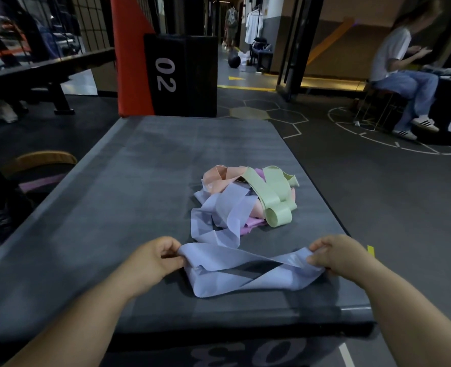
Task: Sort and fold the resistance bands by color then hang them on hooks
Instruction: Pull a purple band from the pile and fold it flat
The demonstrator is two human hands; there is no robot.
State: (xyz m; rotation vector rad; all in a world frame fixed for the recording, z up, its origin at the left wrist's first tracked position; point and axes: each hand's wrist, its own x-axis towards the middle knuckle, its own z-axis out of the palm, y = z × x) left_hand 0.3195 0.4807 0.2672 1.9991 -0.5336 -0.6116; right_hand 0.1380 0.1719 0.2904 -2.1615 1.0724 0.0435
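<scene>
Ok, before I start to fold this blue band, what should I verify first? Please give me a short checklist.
1. Left hand grip on the blue band: ok, the fingers pinch one end.
2. Right hand grip: ok, it pinches the other end.
3. Band flat, without twist: not ok, it crosses over itself between the hands.
4. Band free from the pile: cannot tell, a blue strip runs from the pile toward the left hand.
5. Colours sorted: not ok, green, peach, pink and blue lie tangled in the pile.
6. Hooks found: cannot tell, none shows in this view.
</scene>
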